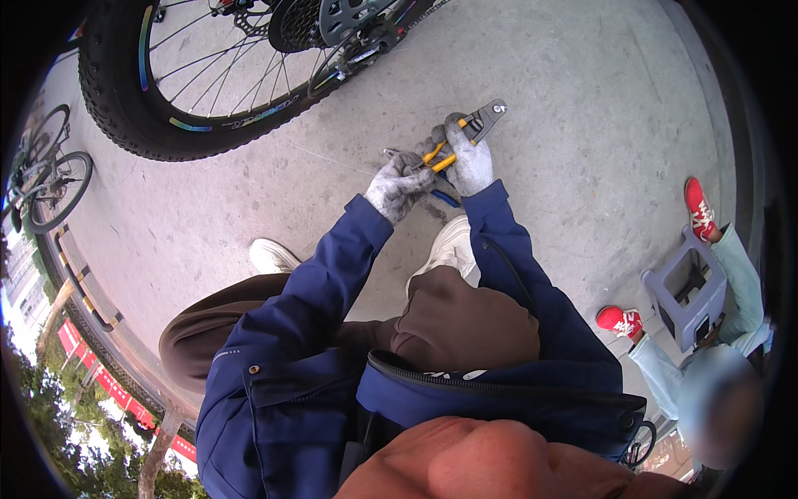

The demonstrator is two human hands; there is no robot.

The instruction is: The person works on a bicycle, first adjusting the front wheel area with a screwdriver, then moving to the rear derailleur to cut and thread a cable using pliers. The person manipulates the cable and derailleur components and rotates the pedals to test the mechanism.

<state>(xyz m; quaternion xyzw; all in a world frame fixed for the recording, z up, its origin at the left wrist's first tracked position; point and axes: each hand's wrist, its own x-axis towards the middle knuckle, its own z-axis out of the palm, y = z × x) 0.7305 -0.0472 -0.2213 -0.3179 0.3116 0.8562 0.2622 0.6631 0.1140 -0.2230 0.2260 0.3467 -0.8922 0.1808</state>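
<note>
My right hand (471,159), in a soiled white work glove, grips cable cutters (490,115) with yellow handles and a grey metal head. The head points up and away to the right. At the lower ends of the handles, my gloved left hand (399,187) has its fingers closed around the tips. A thin wire (330,161) runs from the left toward this hand; whether it is held is unclear. Below both hands shows the blue handle (446,198) of another tool, mostly hidden. A small metal tip (391,152) sticks out beyond my left fingers.
A bicycle's fat rear tyre (187,146), with cassette and derailleur (368,47), is ahead on the concrete floor (580,125). At right, a person in red shoes (699,209) is beside a grey plastic stool (682,287). Another bicycle (59,187) stands far left, near a black-and-yellow barrier (81,280).
</note>
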